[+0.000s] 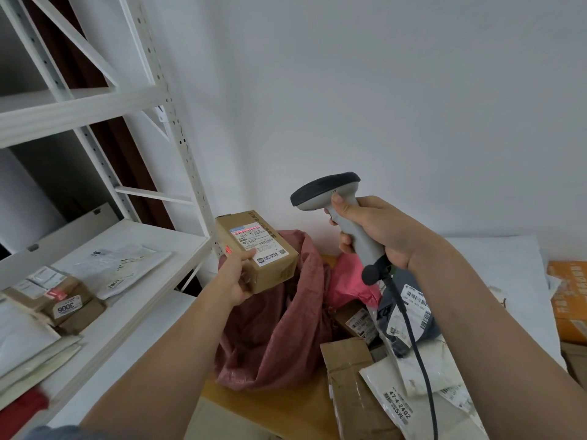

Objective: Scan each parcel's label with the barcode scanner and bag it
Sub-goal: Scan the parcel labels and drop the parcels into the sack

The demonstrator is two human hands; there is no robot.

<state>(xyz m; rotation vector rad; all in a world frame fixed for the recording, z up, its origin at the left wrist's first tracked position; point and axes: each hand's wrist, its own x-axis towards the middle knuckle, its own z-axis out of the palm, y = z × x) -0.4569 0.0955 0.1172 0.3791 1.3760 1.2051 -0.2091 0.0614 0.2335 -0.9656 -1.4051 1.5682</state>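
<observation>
The left hand held a small box under the scanner clasped in the right hand, red beam on its label; unbagged parcels waited right of the red sack.

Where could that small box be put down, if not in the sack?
Bare shelf board lies right of the white mailer, at the front corner. White surface behind the right forearm also looks bare. Crowded: the parcels beside the red sack, and the shelf's left end.
</observation>
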